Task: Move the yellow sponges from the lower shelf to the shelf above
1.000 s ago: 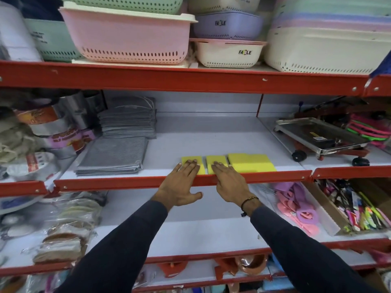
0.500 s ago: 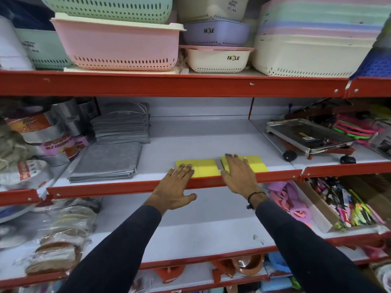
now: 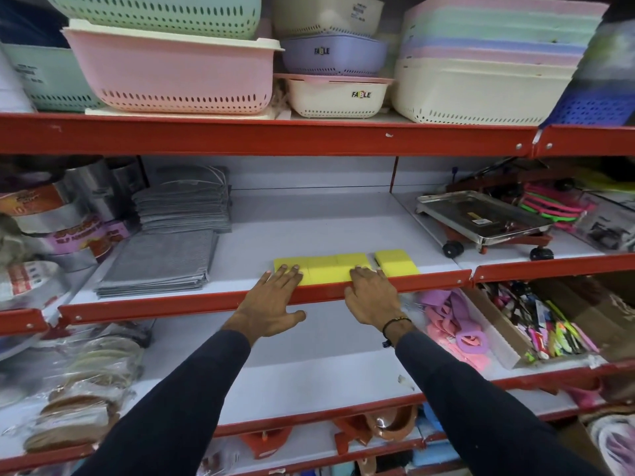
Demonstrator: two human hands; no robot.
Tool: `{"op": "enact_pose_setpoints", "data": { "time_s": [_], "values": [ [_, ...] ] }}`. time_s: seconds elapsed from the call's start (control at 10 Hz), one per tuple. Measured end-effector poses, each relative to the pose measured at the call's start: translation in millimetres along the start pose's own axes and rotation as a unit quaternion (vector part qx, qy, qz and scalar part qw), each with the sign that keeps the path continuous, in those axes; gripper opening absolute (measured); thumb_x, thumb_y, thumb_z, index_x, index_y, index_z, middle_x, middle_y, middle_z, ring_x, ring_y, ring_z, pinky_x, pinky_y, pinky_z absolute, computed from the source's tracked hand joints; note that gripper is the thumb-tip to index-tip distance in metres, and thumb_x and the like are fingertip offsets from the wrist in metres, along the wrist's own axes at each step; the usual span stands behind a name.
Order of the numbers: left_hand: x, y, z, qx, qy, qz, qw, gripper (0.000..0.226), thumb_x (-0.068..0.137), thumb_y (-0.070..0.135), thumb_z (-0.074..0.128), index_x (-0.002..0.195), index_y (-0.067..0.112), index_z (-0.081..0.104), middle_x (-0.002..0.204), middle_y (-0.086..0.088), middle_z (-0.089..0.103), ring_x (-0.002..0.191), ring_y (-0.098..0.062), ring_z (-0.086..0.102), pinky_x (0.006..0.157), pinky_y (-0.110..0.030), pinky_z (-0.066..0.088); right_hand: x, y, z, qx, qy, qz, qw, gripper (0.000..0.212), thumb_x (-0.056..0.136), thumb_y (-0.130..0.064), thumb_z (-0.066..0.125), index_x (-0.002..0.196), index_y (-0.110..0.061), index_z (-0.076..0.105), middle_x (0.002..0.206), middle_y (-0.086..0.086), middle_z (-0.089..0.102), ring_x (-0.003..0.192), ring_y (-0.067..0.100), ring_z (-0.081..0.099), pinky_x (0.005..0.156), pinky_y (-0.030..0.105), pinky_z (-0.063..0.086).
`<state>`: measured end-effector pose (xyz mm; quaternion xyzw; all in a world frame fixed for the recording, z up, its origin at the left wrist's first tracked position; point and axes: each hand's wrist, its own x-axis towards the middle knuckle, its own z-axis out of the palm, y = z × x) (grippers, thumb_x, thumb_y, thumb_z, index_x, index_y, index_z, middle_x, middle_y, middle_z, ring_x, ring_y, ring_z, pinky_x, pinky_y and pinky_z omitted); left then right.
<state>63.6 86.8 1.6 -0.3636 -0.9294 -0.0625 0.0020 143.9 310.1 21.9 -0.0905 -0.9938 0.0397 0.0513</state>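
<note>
Several flat yellow sponges point(image 3: 326, 269) lie in a row at the front edge of the white middle shelf point(image 3: 309, 221). One more yellow sponge point(image 3: 395, 262) sits a small gap to their right. My left hand point(image 3: 271, 304) reaches over the red shelf lip, fingertips resting flat on the leftmost sponge. My right hand point(image 3: 372, 297) lies flat with its fingertips on the right end of the row, next to the separate sponge. Neither hand grips anything. The lower shelf point(image 3: 309, 365) beneath my wrists shows bare white in its middle.
Grey cloth stacks point(image 3: 161, 262) lie left of the sponges, tape rolls point(image 3: 55, 231) further left. A steel wheeled tray point(image 3: 481, 218) stands on the right. Plastic baskets point(image 3: 171, 70) fill the top shelf. Pink and purple items point(image 3: 453, 324) and a box of pens point(image 3: 549, 324) sit lower right.
My right hand slid back from the rightmost sponge to the row's right end, leaving that sponge apart with a gap. My left hand stayed on the left sponge.
</note>
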Motion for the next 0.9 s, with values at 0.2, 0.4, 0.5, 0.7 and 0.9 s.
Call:
{"op": "enact_pose_setpoints", "data": {
  "time_s": [0.2, 0.4, 0.5, 0.7, 0.9],
  "values": [
    [-1, 0, 3, 0.01, 0.011, 0.001, 1.0, 0.091, 0.098, 0.057, 0.053, 0.171, 0.019, 0.013, 0.181, 0.001, 0.003, 0.168, -0.02, 0.001, 0.136, -0.041, 0.001, 4, 17, -14, 0.039, 0.008, 0.025, 0.999, 0.065, 0.1, -0.04, 0.041, 0.159, -0.014, 0.031, 0.162, 0.012, 0.044, 0.151, 0.028, 0.038, 0.129, 0.053, 0.018],
    [-2, 3, 5, 0.034, 0.016, -0.007, 0.999, 0.094, 0.097, 0.061, 0.051, 0.171, 0.018, 0.011, 0.181, 0.0, 0.002, 0.168, -0.02, 0.001, 0.136, -0.043, 0.002, 2, 58, -13, 0.033, -0.046, 0.105, 0.993, 0.078, 0.096, -0.077, 0.027, 0.162, -0.044, 0.002, 0.171, 0.022, 0.018, 0.162, 0.032, 0.013, 0.13, 0.056, 0.009],
    [-2, 4, 5, 0.033, 0.011, -0.008, 0.999, 0.094, 0.097, 0.061, 0.051, 0.171, 0.018, 0.01, 0.181, 0.0, 0.002, 0.168, -0.02, 0.0, 0.136, -0.044, 0.001, -2, 47, -4, 0.045, -0.042, 0.085, 0.995, 0.078, 0.093, -0.082, 0.022, 0.161, -0.047, 0.008, 0.17, 0.024, 0.019, 0.161, 0.034, 0.013, 0.131, 0.054, 0.006],
    [-3, 8, 4, 0.035, 0.012, -0.015, 0.999, 0.095, 0.096, 0.062, 0.051, 0.17, 0.017, 0.013, 0.181, -0.001, 0.004, 0.168, -0.022, 0.002, 0.136, -0.044, 0.002, -6, 32, 2, 0.047, -0.049, 0.072, 0.995, 0.075, 0.092, -0.084, 0.02, 0.159, -0.051, 0.015, 0.173, 0.021, 0.011, 0.162, 0.035, 0.007, 0.133, 0.053, 0.001],
    [-10, 15, -10, 0.074, 0.035, 0.003, 0.997, 0.094, 0.098, 0.071, 0.038, 0.171, 0.021, 0.007, 0.181, -0.001, 0.003, 0.168, -0.024, 0.003, 0.136, -0.046, 0.003, -17, 28, -14, 0.023, 0.007, 0.03, 0.999, 0.08, 0.089, -0.086, 0.022, 0.159, -0.051, 0.009, 0.174, 0.008, 0.016, 0.163, 0.031, 0.011, 0.13, 0.06, 0.004]
  ]
}}
